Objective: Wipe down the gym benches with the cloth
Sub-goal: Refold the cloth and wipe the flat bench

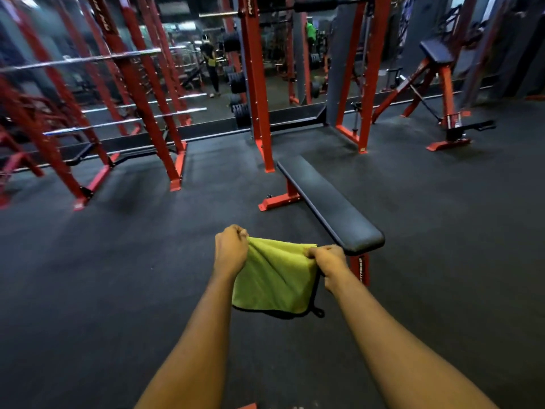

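Dark rubber flooring (103,276) is spread across a dim gym, with red steel all round; at the centre the left hand (231,249) is seen closed in a pinch on one top corner of the yellow-green cloth (274,278), and the right hand (327,259) is likewise closed on the other top corner; the cloth is held stretched between them in the air, dark-edged, with a small loop dangling at its lower right corner; nothing else is touched by it. Just beyond the right hand lies the near end of a flat bench (330,205), a black pad on a red frame, running away toward a red rack upright (259,113); whether the pad has been wiped cannot be told. The step in hand is judged to be readying the cloth; it would best be folded into a flat pad, so that a clean face can be turned out later; the wipe would best be begun at one end and carried along the length in overlapping passes, edges included; the loop should be kept tucked so that it is not dragged. Farther right a second padded seat (436,51) is noted, well apart; it is likely next.
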A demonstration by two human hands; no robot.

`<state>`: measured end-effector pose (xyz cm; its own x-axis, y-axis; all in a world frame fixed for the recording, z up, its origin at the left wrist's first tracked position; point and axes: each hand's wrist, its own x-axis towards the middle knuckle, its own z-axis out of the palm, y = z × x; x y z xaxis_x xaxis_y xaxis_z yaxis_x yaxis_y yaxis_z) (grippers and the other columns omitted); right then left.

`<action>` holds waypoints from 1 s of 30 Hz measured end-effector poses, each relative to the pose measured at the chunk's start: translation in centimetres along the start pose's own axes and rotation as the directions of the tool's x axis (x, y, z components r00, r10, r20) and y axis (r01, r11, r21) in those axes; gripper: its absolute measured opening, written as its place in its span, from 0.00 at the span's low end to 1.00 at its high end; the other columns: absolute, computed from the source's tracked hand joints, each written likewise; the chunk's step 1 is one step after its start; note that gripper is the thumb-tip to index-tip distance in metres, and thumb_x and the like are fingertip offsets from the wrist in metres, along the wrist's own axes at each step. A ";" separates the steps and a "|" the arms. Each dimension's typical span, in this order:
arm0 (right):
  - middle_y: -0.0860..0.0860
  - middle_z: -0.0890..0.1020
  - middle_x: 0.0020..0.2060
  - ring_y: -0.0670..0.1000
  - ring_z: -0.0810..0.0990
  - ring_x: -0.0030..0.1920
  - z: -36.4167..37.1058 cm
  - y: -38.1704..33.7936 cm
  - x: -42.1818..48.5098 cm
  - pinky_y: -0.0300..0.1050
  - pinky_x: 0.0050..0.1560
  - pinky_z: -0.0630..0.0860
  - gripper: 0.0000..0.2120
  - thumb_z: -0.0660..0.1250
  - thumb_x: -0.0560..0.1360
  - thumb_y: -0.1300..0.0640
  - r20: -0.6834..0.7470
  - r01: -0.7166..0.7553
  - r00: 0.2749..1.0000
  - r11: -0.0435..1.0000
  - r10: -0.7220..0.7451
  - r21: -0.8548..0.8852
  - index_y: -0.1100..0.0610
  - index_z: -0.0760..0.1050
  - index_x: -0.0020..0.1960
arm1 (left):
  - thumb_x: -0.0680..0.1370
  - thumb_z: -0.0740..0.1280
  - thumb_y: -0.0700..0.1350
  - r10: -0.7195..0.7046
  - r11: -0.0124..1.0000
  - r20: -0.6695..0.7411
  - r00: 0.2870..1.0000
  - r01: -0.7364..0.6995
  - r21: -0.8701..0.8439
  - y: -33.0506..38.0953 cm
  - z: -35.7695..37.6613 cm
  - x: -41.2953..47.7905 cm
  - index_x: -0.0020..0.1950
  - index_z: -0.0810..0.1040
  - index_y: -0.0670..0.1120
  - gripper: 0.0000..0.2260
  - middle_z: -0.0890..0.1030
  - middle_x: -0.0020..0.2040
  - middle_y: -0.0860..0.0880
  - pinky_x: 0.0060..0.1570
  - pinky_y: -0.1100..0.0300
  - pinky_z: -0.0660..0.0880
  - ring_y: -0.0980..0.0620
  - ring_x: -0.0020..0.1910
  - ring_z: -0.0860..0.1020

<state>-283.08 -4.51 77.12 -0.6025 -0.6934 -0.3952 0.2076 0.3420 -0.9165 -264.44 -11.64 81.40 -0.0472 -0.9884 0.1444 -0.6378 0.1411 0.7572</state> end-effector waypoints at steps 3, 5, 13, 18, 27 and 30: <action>0.53 0.75 0.43 0.49 0.71 0.39 2.4 -1.8 3.6 0.43 0.34 0.68 0.18 0.75 0.68 0.68 0.056 0.059 0.997 0.997 -0.056 -0.042 0.54 0.68 0.47 | 0.76 0.71 0.46 -0.082 0.996 0.069 0.994 0.080 0.027 -1.4 0.7 4.8 0.47 0.82 0.39 0.10 0.82 0.42 0.42 0.42 0.60 0.68 0.45 0.47 0.79; 0.53 0.77 0.41 0.49 0.73 0.39 4.2 -3.4 6.4 0.42 0.34 0.69 0.17 0.77 0.67 0.68 0.109 0.091 0.991 0.992 -0.081 -0.088 0.54 0.71 0.44 | 0.74 0.75 0.46 -0.098 0.995 0.137 0.986 0.092 0.048 -2.1 0.7 8.4 0.46 0.82 0.42 0.08 0.78 0.39 0.46 0.39 0.63 0.67 0.49 0.42 0.76; 0.55 0.80 0.37 0.51 0.77 0.38 10.6 -9.5 14.4 0.37 0.32 0.74 0.13 0.75 0.68 0.71 0.238 0.152 0.964 0.982 -0.121 -0.117 0.56 0.76 0.42 | 0.75 0.68 0.36 -0.062 0.996 0.132 0.989 0.053 0.074 -4.3 1.3 20.5 0.49 0.84 0.44 0.07 0.83 0.45 0.43 0.40 0.65 0.67 0.46 0.47 0.80; 0.57 0.81 0.45 0.50 0.78 0.43 13.0 -11.6 20.2 0.33 0.37 0.76 0.19 0.69 0.69 0.77 0.388 0.217 0.915 0.944 -0.107 -0.250 0.57 0.80 0.52 | 0.75 0.69 0.36 -0.031 0.995 0.196 0.980 0.012 0.100 -5.5 2.9 27.2 0.57 0.82 0.44 0.11 0.83 0.53 0.42 0.46 0.65 0.70 0.46 0.53 0.80; 0.53 0.82 0.43 0.45 0.77 0.40 14.8 -15.7 35.1 0.27 0.30 0.70 0.15 0.76 0.70 0.66 0.404 0.157 0.911 0.842 0.078 -0.516 0.64 0.82 0.56 | 0.75 0.72 0.39 0.015 0.994 0.179 0.984 -0.034 0.108 -3.9 11.2 41.1 0.54 0.81 0.41 0.08 0.82 0.50 0.42 0.41 0.67 0.66 0.53 0.44 0.75; 0.52 0.83 0.43 0.47 0.79 0.45 16.4 -16.9 40.0 0.37 0.48 0.76 0.14 0.79 0.67 0.62 0.380 0.162 0.921 0.797 0.091 -0.582 0.59 0.84 0.51 | 0.76 0.71 0.41 0.052 0.980 0.240 0.969 -0.096 0.173 -3.3 14.0 46.3 0.52 0.78 0.43 0.07 0.79 0.51 0.41 0.44 0.62 0.66 0.48 0.48 0.75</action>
<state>-298.03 -48.42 75.77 -0.2431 -0.8482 -0.4705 -0.3805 0.5296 -0.7581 -275.22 -58.62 76.65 -0.2633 -0.9643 0.0269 -0.7535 0.2230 0.6184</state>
